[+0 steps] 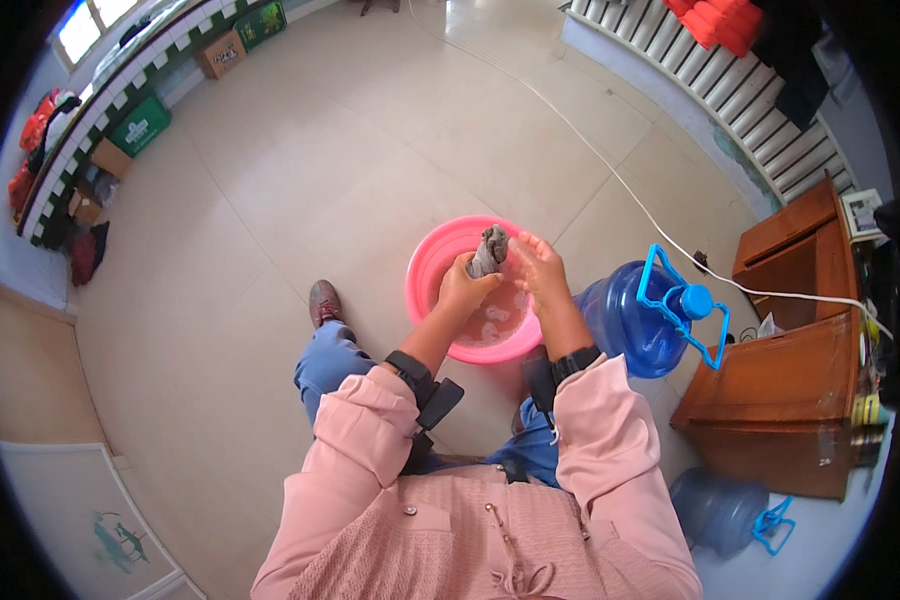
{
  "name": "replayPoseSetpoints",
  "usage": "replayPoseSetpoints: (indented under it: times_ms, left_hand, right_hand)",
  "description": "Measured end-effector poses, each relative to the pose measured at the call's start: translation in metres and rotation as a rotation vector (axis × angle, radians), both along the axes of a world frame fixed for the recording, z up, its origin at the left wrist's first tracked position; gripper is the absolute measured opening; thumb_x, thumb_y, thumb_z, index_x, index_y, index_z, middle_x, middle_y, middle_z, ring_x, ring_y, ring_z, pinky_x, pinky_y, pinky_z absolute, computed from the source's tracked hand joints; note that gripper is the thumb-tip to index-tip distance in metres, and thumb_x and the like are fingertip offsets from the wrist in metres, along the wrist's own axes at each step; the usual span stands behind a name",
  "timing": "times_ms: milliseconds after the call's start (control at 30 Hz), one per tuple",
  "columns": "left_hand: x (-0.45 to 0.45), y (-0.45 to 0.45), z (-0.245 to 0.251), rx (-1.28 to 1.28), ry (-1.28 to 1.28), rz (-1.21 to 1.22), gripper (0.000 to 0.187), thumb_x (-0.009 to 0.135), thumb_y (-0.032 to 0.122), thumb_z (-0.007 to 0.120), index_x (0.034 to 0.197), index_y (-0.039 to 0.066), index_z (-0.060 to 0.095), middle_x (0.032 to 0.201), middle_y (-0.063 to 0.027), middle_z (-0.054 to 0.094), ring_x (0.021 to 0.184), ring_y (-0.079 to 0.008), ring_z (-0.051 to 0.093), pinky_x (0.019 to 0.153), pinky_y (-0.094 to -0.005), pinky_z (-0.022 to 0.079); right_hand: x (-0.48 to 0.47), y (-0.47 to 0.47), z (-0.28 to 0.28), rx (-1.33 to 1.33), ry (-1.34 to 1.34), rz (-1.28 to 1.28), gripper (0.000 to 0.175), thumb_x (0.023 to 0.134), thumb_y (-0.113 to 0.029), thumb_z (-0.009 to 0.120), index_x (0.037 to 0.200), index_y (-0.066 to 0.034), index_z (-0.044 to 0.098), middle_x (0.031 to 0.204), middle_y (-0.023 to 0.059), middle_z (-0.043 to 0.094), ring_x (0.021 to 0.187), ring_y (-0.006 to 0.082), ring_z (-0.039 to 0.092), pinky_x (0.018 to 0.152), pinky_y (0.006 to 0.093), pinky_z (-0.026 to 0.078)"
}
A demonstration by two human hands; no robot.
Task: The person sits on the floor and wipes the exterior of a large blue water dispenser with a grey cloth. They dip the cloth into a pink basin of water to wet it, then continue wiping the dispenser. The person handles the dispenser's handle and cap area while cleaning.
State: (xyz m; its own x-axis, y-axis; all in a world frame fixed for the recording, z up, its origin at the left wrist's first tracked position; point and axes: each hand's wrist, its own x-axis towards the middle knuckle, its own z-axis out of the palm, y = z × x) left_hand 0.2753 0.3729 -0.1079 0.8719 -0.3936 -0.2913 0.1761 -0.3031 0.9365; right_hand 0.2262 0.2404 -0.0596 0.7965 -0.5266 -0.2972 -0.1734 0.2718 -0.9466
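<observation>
A wet grey cloth (487,253), bunched into a roll, is held upright in my left hand (466,285) above a pink plastic basin (427,262). The basin stands on the floor between my feet and holds cloudy, brownish water (487,319) with patches of foam. My right hand (536,266) is just right of the cloth, over the basin's right side, its fingers apart and slightly blurred. It appears to hold nothing. Both wrists wear black straps with black devices.
Close on the basin's right lies a large blue water bottle (630,319) with a handle. Beyond it stands a wooden cabinet (765,382), a second bottle (724,510) near it. A white cable (607,169) crosses the tiled floor. A radiator (720,82) lines the wall.
</observation>
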Motion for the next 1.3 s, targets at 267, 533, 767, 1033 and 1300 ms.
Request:
replayPoseSetpoints:
  times_ms: [267,533,767,1033,1300]
  left_hand:
    - [-0.054,0.036,0.026,-0.347,0.111,-0.024,0.051,0.088,0.023,0.066,0.134,0.010,0.051,0.110,-0.0120,0.065,0.095,-0.0217,0.065,0.077,-0.0349,0.054]
    - [-0.053,0.065,0.044,-0.483,0.491,0.015,0.052,0.098,0.042,0.048,0.139,0.008,0.046,0.113,-0.0089,0.063,0.092,-0.0233,0.065,0.075,-0.0345,0.054]
    - [-0.052,0.051,0.054,-0.487,0.187,-0.061,0.046,0.096,0.029,0.058,0.134,0.005,0.051,0.103,-0.0078,0.065,0.088,-0.0171,0.063,0.075,-0.0298,0.052]
    - [-0.031,0.048,0.033,-0.307,0.147,0.107,0.038,0.093,0.016,0.053,0.126,-0.001,0.051,0.102,-0.0115,0.066,0.090,-0.0220,0.067,0.078,-0.0410,0.058]
    - [-0.001,0.110,0.041,-0.888,0.408,0.312,0.042,0.091,0.027,0.040,0.121,0.000,0.053,0.115,-0.0171,0.064,0.107,-0.0356,0.060,0.092,-0.0525,0.049]
  right_hand:
    - [-0.034,0.027,-0.016,0.217,-0.147,-0.080,0.028,0.088,-0.011,0.064,0.114,-0.0003,0.061,0.103,0.0075,0.066,0.094,0.0163,0.062,0.082,0.0284,0.050]
    - [-0.048,0.027,-0.010,0.417,-0.251,-0.162,0.008,0.092,-0.015,0.062,0.098,-0.0121,0.065,0.082,-0.0003,0.066,0.067,0.0095,0.060,0.060,0.0242,0.050]
    - [-0.052,0.019,0.000,0.315,-0.351,-0.067,0.009,0.090,-0.011,0.064,0.097,-0.0059,0.066,0.086,0.0001,0.066,0.077,0.0099,0.060,0.071,0.0249,0.049]
    - [-0.054,-0.008,-0.001,0.388,-0.423,-0.426,0.010,0.090,-0.012,0.064,0.097,-0.0041,0.066,0.089,0.0016,0.066,0.079,0.0110,0.061,0.073,0.0250,0.049]
    - [-0.060,-0.032,-0.006,0.504,-0.514,-0.536,0.017,0.091,-0.016,0.064,0.105,-0.0066,0.063,0.083,0.0020,0.065,0.068,0.0120,0.062,0.058,0.0264,0.050]
